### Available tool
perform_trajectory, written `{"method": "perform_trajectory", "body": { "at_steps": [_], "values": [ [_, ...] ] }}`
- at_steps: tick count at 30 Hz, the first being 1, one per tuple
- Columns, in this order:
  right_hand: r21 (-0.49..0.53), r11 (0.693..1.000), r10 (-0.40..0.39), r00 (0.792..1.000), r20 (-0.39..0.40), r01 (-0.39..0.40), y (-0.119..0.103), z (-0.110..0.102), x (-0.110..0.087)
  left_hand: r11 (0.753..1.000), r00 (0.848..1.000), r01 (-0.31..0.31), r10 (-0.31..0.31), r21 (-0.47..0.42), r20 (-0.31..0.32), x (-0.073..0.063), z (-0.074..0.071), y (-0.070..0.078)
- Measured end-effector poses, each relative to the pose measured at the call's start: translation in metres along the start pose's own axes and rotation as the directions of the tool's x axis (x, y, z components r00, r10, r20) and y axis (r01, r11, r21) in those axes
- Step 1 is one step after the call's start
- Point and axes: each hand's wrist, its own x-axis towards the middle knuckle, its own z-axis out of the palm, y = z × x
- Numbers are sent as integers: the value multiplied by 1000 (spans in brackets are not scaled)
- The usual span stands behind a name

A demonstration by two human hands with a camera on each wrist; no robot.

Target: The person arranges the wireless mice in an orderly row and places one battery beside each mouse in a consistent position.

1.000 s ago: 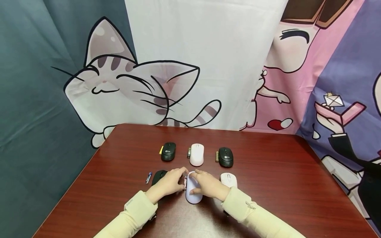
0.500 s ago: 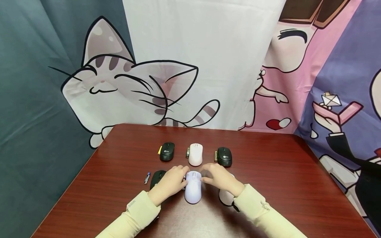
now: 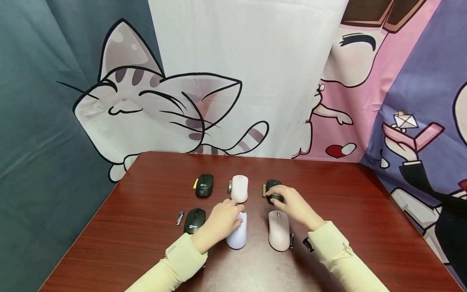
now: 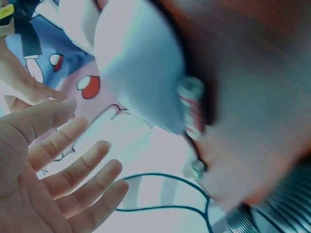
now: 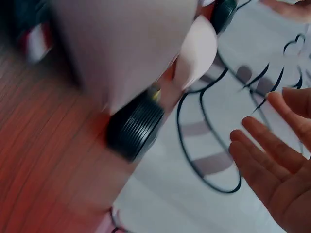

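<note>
In the head view my left hand [image 3: 220, 219] reaches over a lavender computer mouse [image 3: 238, 237] and covers part of it. The left wrist view shows those fingers loosely extended with nothing in them. A battery [image 4: 192, 107] lies along that mouse's side there; my hand hides it from the head camera. My right hand [image 3: 293, 205] is over the near part of the back right black mouse [image 3: 273, 184], its fingers relaxed in the right wrist view. A gold battery [image 3: 264, 191] lies on that mouse's left. Whether either hand touches a mouse, I cannot tell.
Front right sits a white mouse [image 3: 279, 231] with a dark battery [image 3: 292, 241] on its right. A white mouse [image 3: 239, 188] and a black mouse [image 3: 204, 185] stand behind, batteries beside them. Another black mouse [image 3: 195, 221] and a blue battery [image 3: 180, 217] are front left.
My right hand has left the lavender mouse and moved right and away from me to the back right black mouse. My left hand has shifted slightly right, over the lavender mouse's far end.
</note>
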Motion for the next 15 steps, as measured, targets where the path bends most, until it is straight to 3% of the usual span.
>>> {"method": "perform_trajectory", "body": {
  "at_steps": [9,15],
  "values": [
    [25,996,90,995,-49,-88,29,-13,-12,991,994,-106,105,79,19,21,-1,36],
    [13,986,169,983,-68,-169,51,-23,-22,968,983,-183,184,171,6,40,-6,56]
  ]
}}
